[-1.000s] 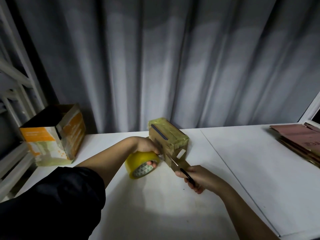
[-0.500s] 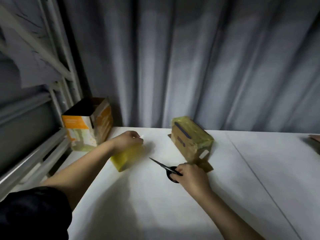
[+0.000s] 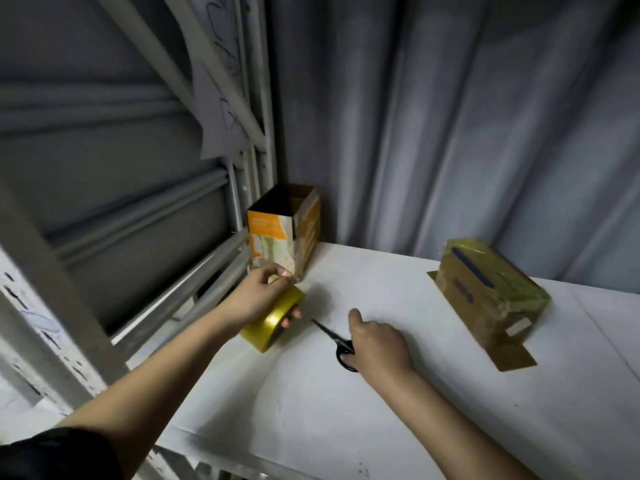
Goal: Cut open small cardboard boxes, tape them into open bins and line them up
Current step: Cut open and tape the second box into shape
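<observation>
The bench point(image 3: 346, 427) is white, with a grey curtain point(image 3: 450, 133) behind it and a metal rack point(image 3: 114, 220) at its left end. Since a second ago both hands have pulled away from the taped box point(image 3: 491, 296) and the view has swung left, so that box now lies on its side alone at the right of the bench, one loose flap flat on the surface at its near end. It is wrapped in yellowish tape and well apart from both hands.

The finished open bin point(image 3: 284, 230), orange and white, stands upright in the far left corner against the rack.

The left hand point(image 3: 258, 299) has carried the tape roll point(image 3: 273, 322) left, to just in front of that bin. Its grip is curled over the roll, fingers wrapped round the rim, thumb and forefinger pinched at the top edge, maybe on the tape end; too blurred to say. The roll sits tilted, its lower edge on or near the bench.

The right hand point(image 3: 375, 341) has the scissors point(image 3: 337, 342), fingers closed through the black handles, blades shut or nearly so, pointing left towards the roll, low over the bench.

Judgement: taping and cutting on this box look finished for this pass. Tools are likely being parked at the left. The taped box is not yet lined up beside the bin.
</observation>
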